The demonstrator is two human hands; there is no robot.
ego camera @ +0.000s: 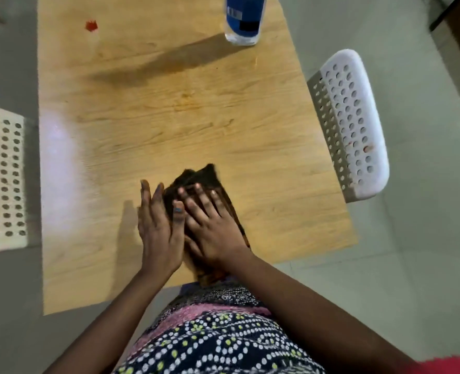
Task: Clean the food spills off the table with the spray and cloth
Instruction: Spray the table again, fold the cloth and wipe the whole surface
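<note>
Table [185, 109]: wide bare wood ahead, near edge right at the hands. Two white perforated chairs, one [353, 125] by the right edge, one [2, 179] by the left. Spray bottle [243, 20] upright at far edge, well apart. Dark cloth [196, 176] near front edge, tail overhanging. Right hand [212, 225] flat, pressing it; left hand [156, 228] straight-fingered along its left side. Red spill [91, 25] far left. Likely best: keep cloth folded, pull tail in, sweep forward-left, skirting the bottle.
</note>
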